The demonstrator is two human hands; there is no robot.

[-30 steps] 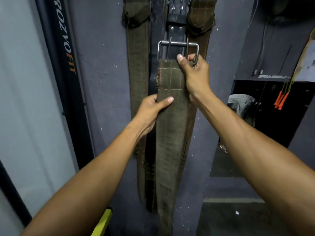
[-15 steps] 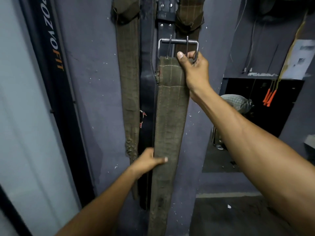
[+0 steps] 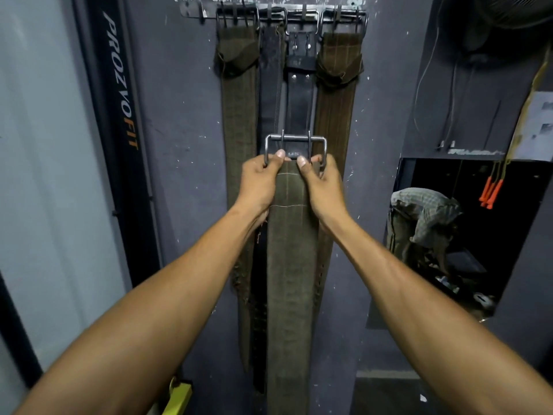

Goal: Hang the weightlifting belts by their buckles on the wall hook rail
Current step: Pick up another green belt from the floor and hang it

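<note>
Half a second ago my left hand [image 3: 263, 181] was low on the strap; now it has come up to join my right hand [image 3: 323, 184] at the top of the olive belt [image 3: 291, 265], both clenched on it just below its steel buckle [image 3: 295, 146].

Head view: the buckle sits well below the hook rail [image 3: 275, 12], in front of the black belt [image 3: 300, 94] hanging from the rail's middle, with brown belts either side of that one. I'd lift the buckle square to the rail, keep its prongs clear, and find a free hook; I cannot tell from here which hook is vacant.
</note>
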